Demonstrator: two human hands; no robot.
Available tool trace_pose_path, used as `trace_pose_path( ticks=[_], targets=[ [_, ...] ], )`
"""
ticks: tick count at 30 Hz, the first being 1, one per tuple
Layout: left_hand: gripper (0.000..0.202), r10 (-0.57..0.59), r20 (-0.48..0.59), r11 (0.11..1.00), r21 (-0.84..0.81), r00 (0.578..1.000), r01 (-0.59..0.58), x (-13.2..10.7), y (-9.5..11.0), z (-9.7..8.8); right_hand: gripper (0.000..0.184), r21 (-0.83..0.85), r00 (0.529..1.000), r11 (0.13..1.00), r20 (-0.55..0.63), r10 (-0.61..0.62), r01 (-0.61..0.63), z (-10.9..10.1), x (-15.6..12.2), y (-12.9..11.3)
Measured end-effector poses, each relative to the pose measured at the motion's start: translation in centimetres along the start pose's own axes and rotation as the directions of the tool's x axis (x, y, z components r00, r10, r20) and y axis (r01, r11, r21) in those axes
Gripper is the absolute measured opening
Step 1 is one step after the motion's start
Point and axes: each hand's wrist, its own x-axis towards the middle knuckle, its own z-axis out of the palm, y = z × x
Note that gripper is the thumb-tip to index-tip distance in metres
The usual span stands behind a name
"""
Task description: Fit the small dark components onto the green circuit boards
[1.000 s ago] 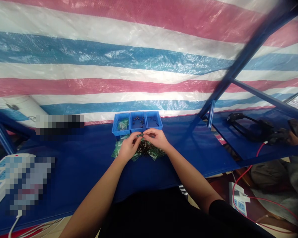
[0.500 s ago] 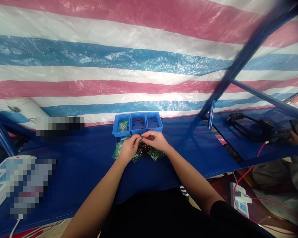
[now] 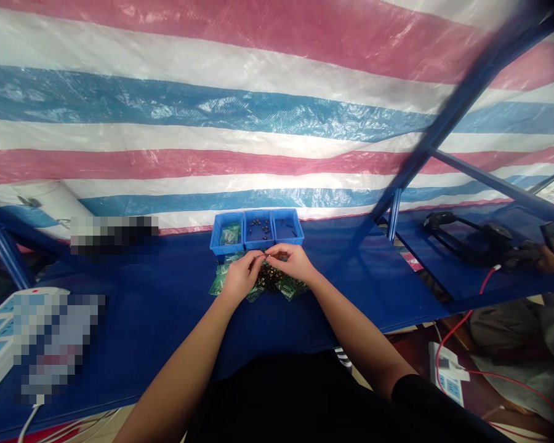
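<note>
Left hand (image 3: 239, 277) and right hand (image 3: 296, 262) are pinching a tiny part (image 3: 266, 255) with their fingers (image 3: 279, 248), over the pile (image 3: 270, 280). Small grip, so it's probably risking slipping out and getting lost in there.

Two hands: one left hand (image 3: 240, 272), one right hand (image 3: 293, 261). Three blue bins (image 3: 260, 244). Two power strips (image 3: 2, 335). One striped sheet (image 3: 212, 111). One white tube (image 3: 58, 202). Several green packets (image 3: 218, 281), overlapping and partly hidden, so no exact count. Many small metal parts (image 3: 268, 280) in one heap, too small to count, with several more in the middle bin.
</note>
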Motion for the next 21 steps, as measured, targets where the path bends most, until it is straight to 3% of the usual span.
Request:
trace_pose_path(
  ticks=[21],
  targets=[
    [0.026,0.047,0.002,0.990,0.134,0.999,-0.046,0.03,-0.16,-0.07,0.029,-0.019,1.000,1.000,-0.001,-0.024,0.024,-0.01,-0.04,0.12]
  ],
)
